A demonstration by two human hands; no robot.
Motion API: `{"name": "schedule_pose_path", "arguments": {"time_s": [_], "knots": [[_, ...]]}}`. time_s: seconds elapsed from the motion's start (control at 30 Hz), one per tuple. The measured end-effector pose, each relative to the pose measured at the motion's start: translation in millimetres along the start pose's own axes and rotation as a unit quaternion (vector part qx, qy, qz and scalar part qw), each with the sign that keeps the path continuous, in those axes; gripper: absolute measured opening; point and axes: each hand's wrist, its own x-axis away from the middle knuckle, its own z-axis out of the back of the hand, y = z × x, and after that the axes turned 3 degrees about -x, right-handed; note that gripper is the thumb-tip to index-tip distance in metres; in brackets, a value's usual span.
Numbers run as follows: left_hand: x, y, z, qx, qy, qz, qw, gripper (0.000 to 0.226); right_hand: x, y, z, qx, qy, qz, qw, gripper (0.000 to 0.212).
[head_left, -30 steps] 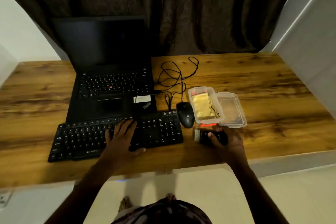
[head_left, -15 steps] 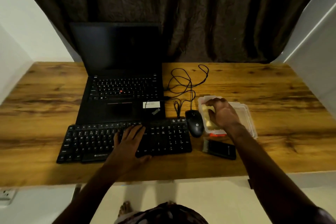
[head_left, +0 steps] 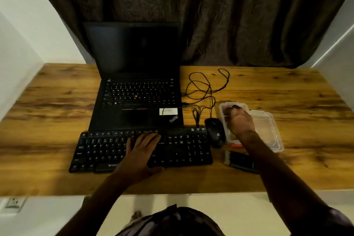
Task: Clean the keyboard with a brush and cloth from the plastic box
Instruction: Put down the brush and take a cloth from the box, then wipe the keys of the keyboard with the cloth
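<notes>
Head view shows the black keyboard [head_left: 182, 149] lying along the near side of the wooden worktop [head_left: 57, 101], just in front of an open ThinkPad laptop [head_left: 138, 101]. Its long axis runs left to right. The left hand [head_left: 142, 151] lies flat on the keyboard's middle keys, fingers straight and close together, pointing toward the far side.

To the right, past the HP mouse [head_left: 215, 132], sits the clear plastic box [head_left: 222, 109], its lid [head_left: 268, 130] folded open to the right. The right hand [head_left: 239, 120] is down over the box with fingers curled inward. Blur hides whether it pinches the yellow cloth [head_left: 230, 136], of which only a sliver shows beneath the wrist.

The black brush [head_left: 239, 160] lies on the worktop just on the near side of the box, lengthwise left to right. Its bristles are at the left end, and its right end is hidden under the right forearm.
</notes>
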Motion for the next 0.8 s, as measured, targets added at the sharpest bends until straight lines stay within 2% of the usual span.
{"name": "schedule_pose_path", "arguments": {"time_s": [0.27,0.37,0.5,0.63,0.73,0.8], "knots": [[-2.6,-2.7,12.0,-0.011,-0.033,-0.007,0.999,0.104,14.5,-11.1,18.2,0.004,0.083,0.001,0.997,0.031],[-5.1,-5.5,16.4,0.012,-0.02,-0.024,0.999,0.1,20.4,-10.0,30.2,-0.001,0.104,-0.002,0.995,0.027],[-14.4,1.8,21.5,0.058,0.038,-0.045,0.997,0.088,28.0,-11.6,52.9,0.008,0.139,0.026,0.99,0.023],[-26.2,28.4,39.7,0.188,0.034,-0.029,0.981,0.077,36.3,-36.5,81.8,-0.047,0.197,0.108,0.973,0.027],[-41.0,53.0,57.3,0.346,0.038,-0.015,0.937,0.07,41.4,-68.8,95.9,-0.088,0.207,0.181,0.958,0.015],[-50.2,66.9,66.4,0.425,0.039,-0.007,0.905,0.076,44.9,-92.9,98.3,-0.124,0.2,0.223,0.946,0.007]]}}
